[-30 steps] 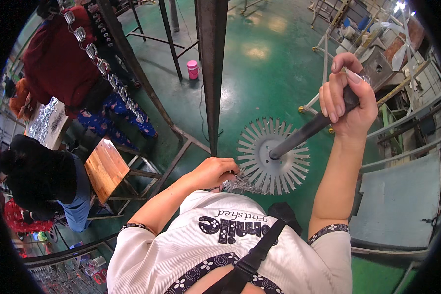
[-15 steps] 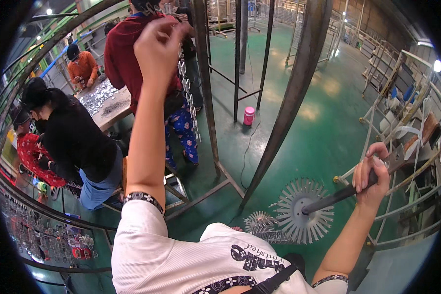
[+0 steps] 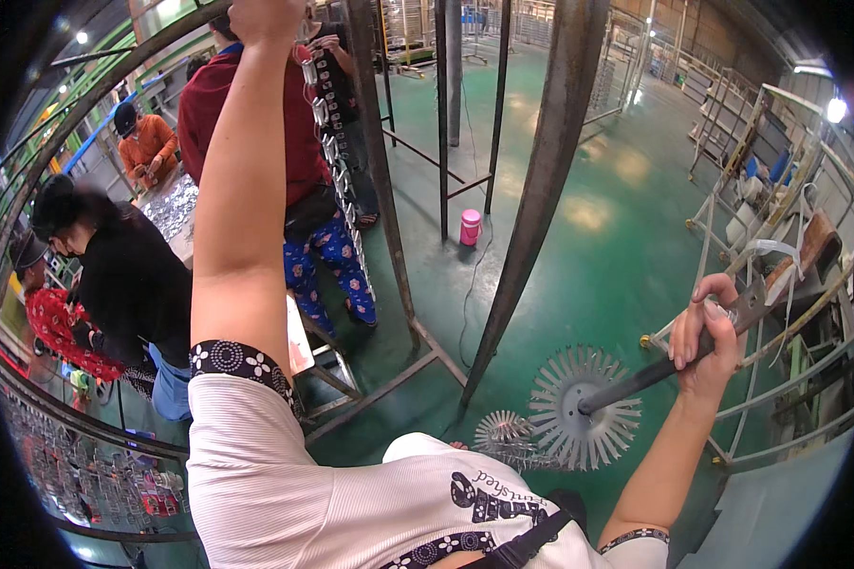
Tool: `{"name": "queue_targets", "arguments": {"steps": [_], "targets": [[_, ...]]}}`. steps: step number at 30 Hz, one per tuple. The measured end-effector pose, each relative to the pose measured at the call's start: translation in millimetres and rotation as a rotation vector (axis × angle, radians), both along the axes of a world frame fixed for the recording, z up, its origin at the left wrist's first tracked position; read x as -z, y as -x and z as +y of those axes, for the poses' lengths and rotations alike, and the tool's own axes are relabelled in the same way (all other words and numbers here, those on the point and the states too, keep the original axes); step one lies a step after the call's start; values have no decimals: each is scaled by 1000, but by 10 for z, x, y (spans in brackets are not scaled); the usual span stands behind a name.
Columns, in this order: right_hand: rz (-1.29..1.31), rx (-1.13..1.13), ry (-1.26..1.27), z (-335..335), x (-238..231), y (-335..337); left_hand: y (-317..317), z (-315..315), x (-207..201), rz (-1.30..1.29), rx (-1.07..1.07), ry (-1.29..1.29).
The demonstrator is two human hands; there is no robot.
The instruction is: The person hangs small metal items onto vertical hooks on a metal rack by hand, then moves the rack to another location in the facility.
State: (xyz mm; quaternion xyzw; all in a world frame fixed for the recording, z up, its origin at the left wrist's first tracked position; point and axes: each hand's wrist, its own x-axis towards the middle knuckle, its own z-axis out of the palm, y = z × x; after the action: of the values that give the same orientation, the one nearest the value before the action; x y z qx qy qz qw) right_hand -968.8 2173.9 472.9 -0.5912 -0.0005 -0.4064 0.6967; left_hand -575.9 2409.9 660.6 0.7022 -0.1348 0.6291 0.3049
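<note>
My left arm reaches up to the top edge, where my left hand (image 3: 268, 17) is cut off and its fingers are hidden. Just right of that forearm hangs a long chain of linked metal pieces (image 3: 336, 156); what holds its upper end is not visible. On the right, my right hand (image 3: 704, 341) is closed around a dark metal rod (image 3: 636, 381). At the rod's lower end is a round metal disc with slotted, tooth-like edges (image 3: 569, 438). A smaller stack of similar toothed metal pieces (image 3: 503, 431) shows beside the disc, near my body.
Dark steel frame posts (image 3: 550, 161) rise ahead. A person in a dark red top (image 3: 304, 142) stands beyond my left arm; others work around a table with shiny metal pieces (image 3: 173, 211). A pink container (image 3: 471, 228) stands on the green floor. Metal racks (image 3: 759, 190) line the right.
My left hand has moved up and left, partly leaving the picture. The hanging chain has shifted left and slants more. My right hand, still on the rod, has shifted slightly left.
</note>
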Motion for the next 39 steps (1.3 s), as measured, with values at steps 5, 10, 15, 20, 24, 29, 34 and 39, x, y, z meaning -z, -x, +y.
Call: {"name": "queue_targets", "arguments": {"steps": [5,10,15,20,24,29,34,39], "targets": [[9,22,9,-50,3,-17,35,27,-42,-22,32,-22],[14,25,-7,-110,64,-8,88,160,-76,65,473,15],[1,10,-11,-128,46,20,435,196,-7,112,944,105],[-1,9,-2,-149,33,35,601,302,17,270,1167,191],[10,-1,-13,-53,-6,50,862,470,191,408,1162,113],[-20,-77,-13,-210,109,12,1034,228,1128,638,1319,83],[18,-159,52,-290,138,16,1465,154,2015,958,1434,-166],[17,-221,80,-350,135,-20,1713,3,2892,1226,1655,-291]]}}
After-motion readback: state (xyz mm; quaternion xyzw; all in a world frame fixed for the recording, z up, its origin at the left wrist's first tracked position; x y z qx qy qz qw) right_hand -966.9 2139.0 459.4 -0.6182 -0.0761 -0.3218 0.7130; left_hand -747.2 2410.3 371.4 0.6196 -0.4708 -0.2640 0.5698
